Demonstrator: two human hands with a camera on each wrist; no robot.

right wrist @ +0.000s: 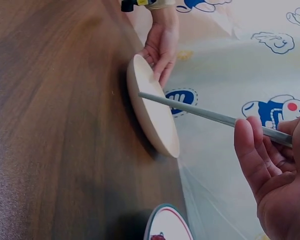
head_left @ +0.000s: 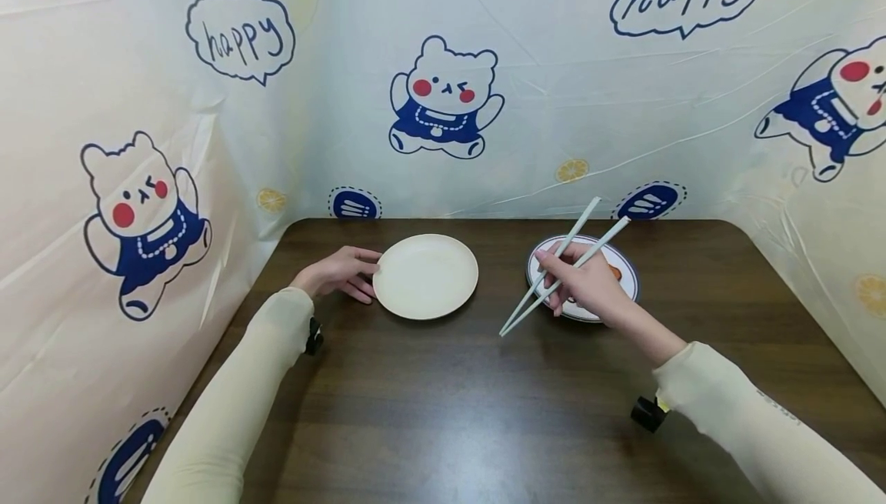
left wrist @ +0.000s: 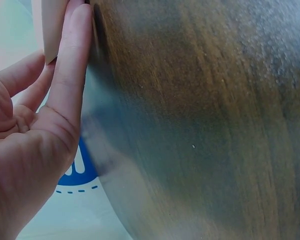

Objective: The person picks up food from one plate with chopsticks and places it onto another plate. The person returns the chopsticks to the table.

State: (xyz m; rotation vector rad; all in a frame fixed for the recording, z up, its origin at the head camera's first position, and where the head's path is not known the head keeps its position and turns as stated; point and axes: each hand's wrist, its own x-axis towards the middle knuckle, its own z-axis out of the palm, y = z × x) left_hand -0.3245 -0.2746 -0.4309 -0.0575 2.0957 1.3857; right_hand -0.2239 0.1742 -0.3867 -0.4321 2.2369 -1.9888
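The left hand's point(head_left: 344, 272) outstretched fingers apparently steady the cream plate point(head_left: 425, 277); right of it, the right hand point(head_left: 580, 281) grips chopsticks point(head_left: 531, 308) whose converging tips would next need parting.

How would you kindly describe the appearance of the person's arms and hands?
Both arms wear pale cream long sleeves; the right sleeve carries small dark markings, too small to read. The left sleeve looks plain. Both hands are bare. A small black device sits at the left wrist and another at the right, beside a yellow patch.
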